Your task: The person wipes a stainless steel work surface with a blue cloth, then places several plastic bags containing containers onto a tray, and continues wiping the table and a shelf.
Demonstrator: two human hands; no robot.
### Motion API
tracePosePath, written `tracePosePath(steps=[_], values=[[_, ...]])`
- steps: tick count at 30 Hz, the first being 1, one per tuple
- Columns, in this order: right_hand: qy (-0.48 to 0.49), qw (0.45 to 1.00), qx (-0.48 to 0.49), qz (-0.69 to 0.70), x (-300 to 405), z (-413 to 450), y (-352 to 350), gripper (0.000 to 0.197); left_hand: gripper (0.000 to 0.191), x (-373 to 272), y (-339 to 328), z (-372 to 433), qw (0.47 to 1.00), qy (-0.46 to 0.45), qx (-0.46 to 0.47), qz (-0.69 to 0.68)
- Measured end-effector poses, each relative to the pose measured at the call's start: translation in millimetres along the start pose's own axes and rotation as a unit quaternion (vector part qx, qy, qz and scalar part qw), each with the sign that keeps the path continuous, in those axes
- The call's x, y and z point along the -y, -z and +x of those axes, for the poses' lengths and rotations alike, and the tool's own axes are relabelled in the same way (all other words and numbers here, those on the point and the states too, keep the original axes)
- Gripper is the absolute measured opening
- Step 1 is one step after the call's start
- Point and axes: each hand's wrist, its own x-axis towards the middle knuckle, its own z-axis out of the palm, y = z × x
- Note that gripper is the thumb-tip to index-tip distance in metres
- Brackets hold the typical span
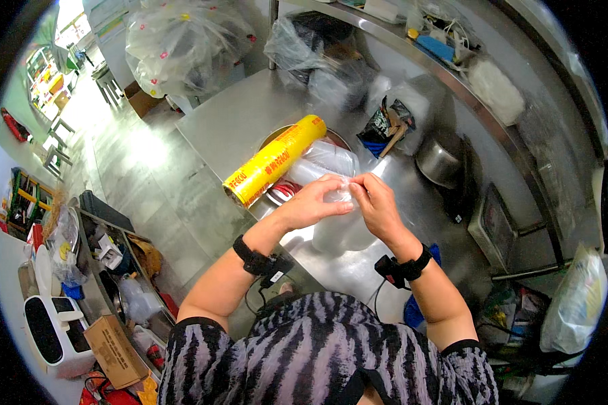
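Note:
Over the steel table [218, 116], my left hand [314, 202] and my right hand [377, 205] meet at a gathered edge of thin clear plastic, seemingly a bag [342, 230]. Its see-through body hangs below my fingers. My right thumb and forefinger pinch the plastic; the fingertips of my left hand hold it too, with the left thumb set lower. Just beyond lie clear plastic rolls [324, 162]. A yellow-wrapped REGOU roll [276, 159] leans across them, over a round metal rim [342, 139] that is partly hidden.
A black packet [385, 126] and a steel pot [439, 159] stand towards the back right, under a steel shelf [456, 76]. Bagged goods [329, 66] sit at the back. On my left are a cluttered cabinet [126, 253], a cardboard box [115, 349] and a white appliance [55, 329].

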Motion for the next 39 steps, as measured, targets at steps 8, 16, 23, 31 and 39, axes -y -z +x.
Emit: tracePosePath(steps=[8,16,23,31,39], values=[[-0.004,0.996,0.038,-0.076,3,6,9,0.014,0.039,13,0,5,0.982,0.057,0.015,-0.179],[0.013,0.997,0.040,-0.070,2,25,9,0.017,0.071,13,4,2,0.997,0.014,-0.034,-0.061],[-0.031,0.996,0.080,0.032,4,50,11,0.018,0.051,17,30,23,0.984,0.031,-0.052,-0.165],[-0.031,0.979,0.199,0.043,-13,58,21,0.030,0.040,22,55,30,0.967,0.147,-0.019,-0.209],[-0.176,0.946,0.221,0.163,-41,69,6,0.038,0.045,36,61,45,0.955,0.156,-0.014,-0.252]])
